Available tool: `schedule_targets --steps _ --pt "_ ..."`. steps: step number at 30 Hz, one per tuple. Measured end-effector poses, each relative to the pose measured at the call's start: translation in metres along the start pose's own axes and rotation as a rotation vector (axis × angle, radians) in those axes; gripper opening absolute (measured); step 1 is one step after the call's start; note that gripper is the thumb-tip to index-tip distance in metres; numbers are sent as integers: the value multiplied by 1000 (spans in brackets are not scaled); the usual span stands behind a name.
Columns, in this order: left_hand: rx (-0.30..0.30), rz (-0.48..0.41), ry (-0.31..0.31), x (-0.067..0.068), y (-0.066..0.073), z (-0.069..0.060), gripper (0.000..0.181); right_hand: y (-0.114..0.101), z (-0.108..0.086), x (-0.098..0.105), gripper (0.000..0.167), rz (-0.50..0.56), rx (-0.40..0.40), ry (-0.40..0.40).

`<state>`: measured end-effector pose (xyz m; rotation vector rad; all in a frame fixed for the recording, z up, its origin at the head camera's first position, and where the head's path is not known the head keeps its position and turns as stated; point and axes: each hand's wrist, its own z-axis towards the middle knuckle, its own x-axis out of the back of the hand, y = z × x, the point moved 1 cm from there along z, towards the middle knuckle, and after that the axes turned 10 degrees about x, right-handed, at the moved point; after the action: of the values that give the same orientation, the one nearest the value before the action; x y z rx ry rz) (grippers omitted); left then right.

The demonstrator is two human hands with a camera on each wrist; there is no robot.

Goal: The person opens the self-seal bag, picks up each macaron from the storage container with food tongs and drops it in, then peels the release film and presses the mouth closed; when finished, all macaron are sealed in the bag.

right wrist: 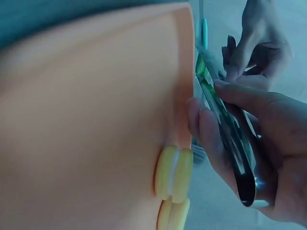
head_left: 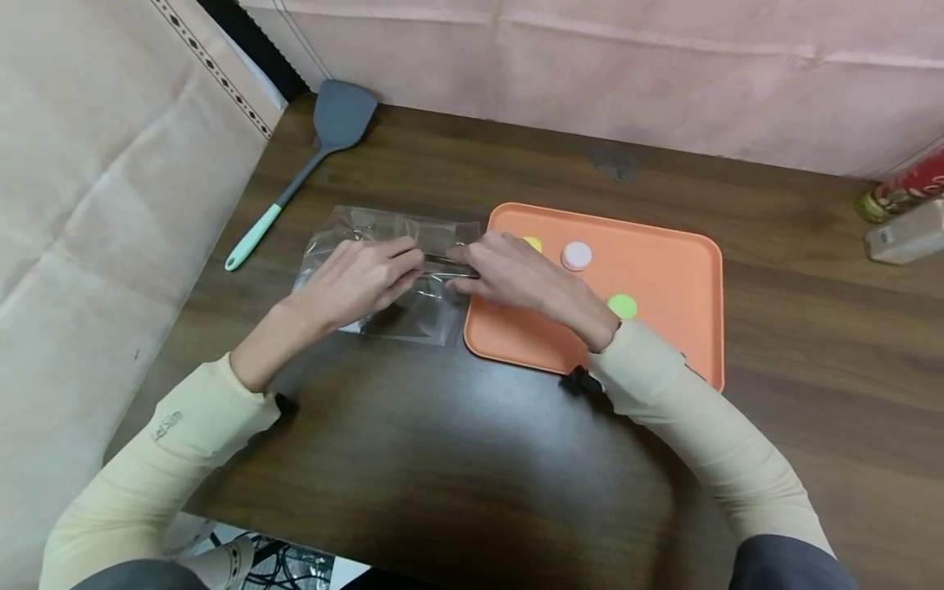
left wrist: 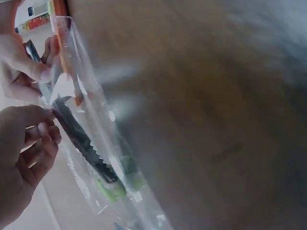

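Note:
In the head view, my left hand (head_left: 357,274) pinches the clear plastic bag (head_left: 424,315) near its opening. My right hand (head_left: 519,274) holds metal tongs (head_left: 451,274) across the bag, beside the tray's left edge. The tongs' bent end (right wrist: 247,189) lies in my right hand (right wrist: 276,129) in the right wrist view, the arms close together. In the left wrist view, the serrated part of the tongs (left wrist: 84,143) lies within the bag (left wrist: 112,120), near something green (left wrist: 112,189). My left fingertips meet the bag's edge; the plastic blurs exact contacts.
An orange tray (head_left: 664,270) holds a white round piece (head_left: 576,256), a green one (head_left: 623,306) and a yellow one (head_left: 533,244). Behind the bag on the left lies a grey spatula (head_left: 342,115). A clear container (head_left: 905,233) and a red one (head_left: 914,184) are at far right.

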<state>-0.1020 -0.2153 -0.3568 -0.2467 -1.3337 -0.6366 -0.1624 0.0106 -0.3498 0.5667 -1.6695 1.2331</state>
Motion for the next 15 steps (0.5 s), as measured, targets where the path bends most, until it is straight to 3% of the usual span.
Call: schedule_targets --steps 7,15 --pt "27 -147 52 1 -7 0 6 -4 13 -10 37 -80 41 36" --pt "50 -249 24 2 -13 0 9 -10 21 -17 36 -90 22 46"
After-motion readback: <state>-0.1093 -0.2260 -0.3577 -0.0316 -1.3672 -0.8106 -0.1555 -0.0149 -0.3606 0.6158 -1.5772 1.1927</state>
